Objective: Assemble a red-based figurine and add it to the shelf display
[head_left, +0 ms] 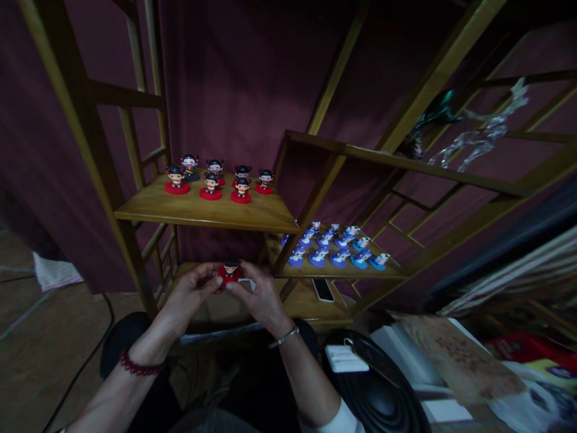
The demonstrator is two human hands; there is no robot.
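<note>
Both hands pinch one small red-based figurine [230, 272] between their fingertips, held low in front of the wooden shelf [202, 210].

Left hand [192, 294] comes up from the lower left, palm turned inward, a dark red bead bracelet [137, 365] on its wrist; right hand [261, 299] meets it from the right, fingers curled round the toy, a thin silver bangle [283, 338] on its wrist. Matching red figurines [216, 180] stand on the upper board, blue figurines [336, 249] on the lower one. No readable writing shows.
</note>
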